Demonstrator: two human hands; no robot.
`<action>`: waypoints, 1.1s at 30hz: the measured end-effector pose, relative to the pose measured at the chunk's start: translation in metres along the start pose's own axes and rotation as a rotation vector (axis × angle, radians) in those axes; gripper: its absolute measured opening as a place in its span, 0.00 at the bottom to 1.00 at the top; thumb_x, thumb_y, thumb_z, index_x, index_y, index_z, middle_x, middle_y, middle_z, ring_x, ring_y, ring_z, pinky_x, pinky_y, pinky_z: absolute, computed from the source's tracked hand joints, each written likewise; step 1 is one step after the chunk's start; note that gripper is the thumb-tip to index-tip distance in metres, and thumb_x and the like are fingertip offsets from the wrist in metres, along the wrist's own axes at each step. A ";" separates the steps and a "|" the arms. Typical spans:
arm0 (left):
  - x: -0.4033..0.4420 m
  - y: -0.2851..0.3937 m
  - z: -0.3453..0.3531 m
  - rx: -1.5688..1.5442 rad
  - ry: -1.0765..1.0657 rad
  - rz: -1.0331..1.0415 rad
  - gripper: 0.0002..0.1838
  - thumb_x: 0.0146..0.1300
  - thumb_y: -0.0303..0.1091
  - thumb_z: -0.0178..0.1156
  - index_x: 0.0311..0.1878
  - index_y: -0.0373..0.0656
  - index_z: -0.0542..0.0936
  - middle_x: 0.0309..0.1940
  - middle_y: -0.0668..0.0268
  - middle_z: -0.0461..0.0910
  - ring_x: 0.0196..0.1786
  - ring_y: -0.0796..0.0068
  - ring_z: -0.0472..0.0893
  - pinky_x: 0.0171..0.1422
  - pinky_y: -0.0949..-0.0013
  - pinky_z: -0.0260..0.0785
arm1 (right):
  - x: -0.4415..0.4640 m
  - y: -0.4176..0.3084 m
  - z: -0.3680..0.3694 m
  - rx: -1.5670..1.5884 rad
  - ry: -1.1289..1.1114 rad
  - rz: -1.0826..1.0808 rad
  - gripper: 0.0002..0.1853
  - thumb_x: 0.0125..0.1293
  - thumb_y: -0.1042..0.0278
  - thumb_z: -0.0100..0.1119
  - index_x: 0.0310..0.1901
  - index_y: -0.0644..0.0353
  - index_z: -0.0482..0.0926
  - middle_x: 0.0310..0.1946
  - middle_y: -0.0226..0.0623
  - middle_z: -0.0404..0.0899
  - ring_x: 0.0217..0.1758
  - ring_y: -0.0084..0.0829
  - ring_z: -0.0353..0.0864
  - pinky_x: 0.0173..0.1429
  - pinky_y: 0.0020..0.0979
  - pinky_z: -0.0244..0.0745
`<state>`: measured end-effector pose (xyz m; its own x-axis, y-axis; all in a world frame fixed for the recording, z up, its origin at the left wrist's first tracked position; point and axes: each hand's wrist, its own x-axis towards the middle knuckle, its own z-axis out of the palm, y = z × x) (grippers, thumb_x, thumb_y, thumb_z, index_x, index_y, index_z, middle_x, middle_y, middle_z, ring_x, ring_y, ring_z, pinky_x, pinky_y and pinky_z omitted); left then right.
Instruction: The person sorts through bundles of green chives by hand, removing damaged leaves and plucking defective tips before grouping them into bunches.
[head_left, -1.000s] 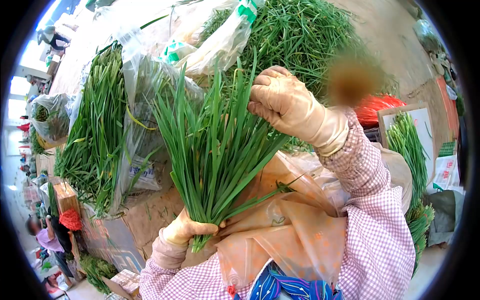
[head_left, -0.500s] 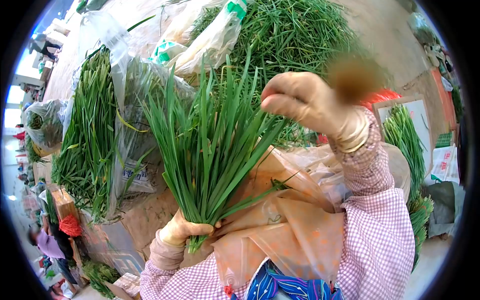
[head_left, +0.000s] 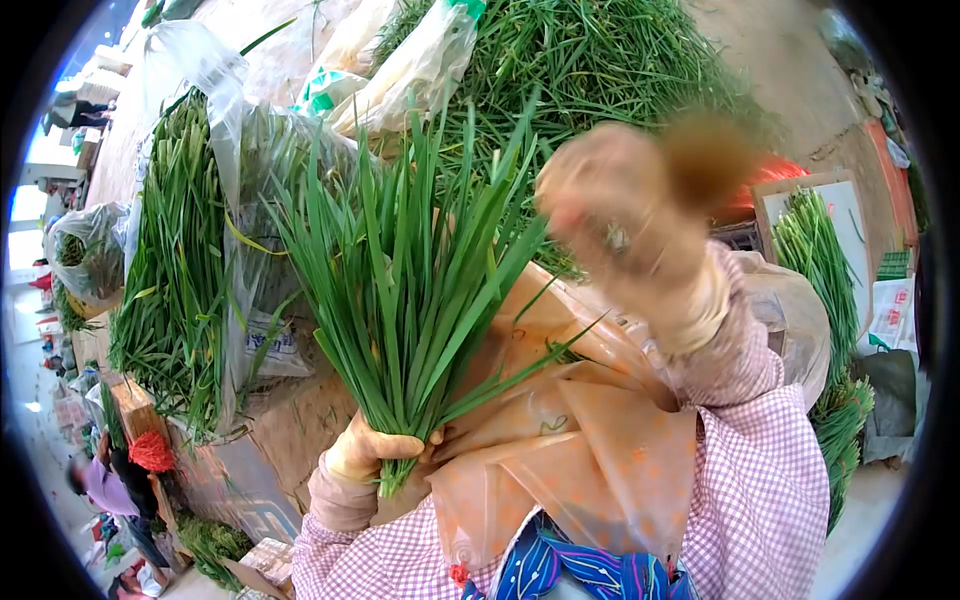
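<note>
My left hand (head_left: 365, 450), in a pale glove, is closed around the lower stems of a bunch of garlic chives (head_left: 405, 290). The long flat green leaves fan upward from my grip, and the cut stem ends stick out just below it. My right hand (head_left: 635, 205), gloved too, hangs in the air to the right of the leaf tips. Motion smears its fingers, so whether it holds anything cannot be made out. Behind the bunch lies a big loose heap of green leaves (head_left: 600, 60).
At left, more chives (head_left: 180, 250) lie beside a clear plastic bag (head_left: 235, 130). White-and-green plastic bags (head_left: 420, 70) rest by the heap. Bundled chives (head_left: 815, 260) stand at right near a white board. An orange plastic apron (head_left: 570, 450) covers my lap. A person in purple (head_left: 110, 490) is at far left.
My right hand has moved away from the leaf tips, slightly to the right, and is now blurred. My left hand keeps its hold on the bunch.
</note>
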<state>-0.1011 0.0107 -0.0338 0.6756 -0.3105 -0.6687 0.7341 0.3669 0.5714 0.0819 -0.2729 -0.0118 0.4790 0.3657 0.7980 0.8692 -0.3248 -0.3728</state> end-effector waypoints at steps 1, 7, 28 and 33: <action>-0.002 0.003 0.003 -0.009 0.015 -0.035 0.30 0.39 0.26 0.70 0.52 0.32 0.76 0.33 0.56 0.82 0.30 0.69 0.80 0.34 0.69 0.74 | -0.006 -0.014 0.008 0.007 -0.057 -0.031 0.09 0.55 0.70 0.66 0.39 0.56 0.79 0.35 0.34 0.80 0.41 0.36 0.81 0.49 0.40 0.76; -0.005 -0.007 -0.002 -0.112 0.030 -0.051 0.30 0.40 0.27 0.71 0.52 0.33 0.76 0.34 0.56 0.81 0.31 0.67 0.80 0.34 0.69 0.74 | -0.056 -0.055 0.043 0.274 -0.190 0.264 0.12 0.63 0.67 0.65 0.46 0.57 0.75 0.35 0.33 0.80 0.36 0.36 0.81 0.54 0.46 0.72; -0.003 -0.021 -0.025 -0.183 -0.072 -0.002 0.30 0.39 0.25 0.70 0.51 0.31 0.75 0.34 0.52 0.80 0.29 0.64 0.78 0.32 0.66 0.73 | -0.094 0.054 0.010 -0.406 -0.251 0.708 0.09 0.68 0.67 0.60 0.44 0.62 0.80 0.32 0.39 0.83 0.34 0.25 0.81 0.41 0.25 0.75; 0.001 -0.035 -0.048 -0.302 -0.162 -0.021 0.30 0.38 0.24 0.69 0.50 0.31 0.75 0.32 0.51 0.79 0.27 0.62 0.77 0.29 0.64 0.71 | -0.057 0.033 -0.003 0.620 0.185 1.035 0.10 0.70 0.68 0.56 0.44 0.66 0.81 0.32 0.36 0.84 0.34 0.24 0.80 0.43 0.25 0.77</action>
<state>-0.1293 0.0394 -0.0777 0.6802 -0.4472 -0.5808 0.7113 0.5944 0.3752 0.0828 -0.3075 -0.0684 0.9990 0.0344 0.0269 0.0233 0.1005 -0.9947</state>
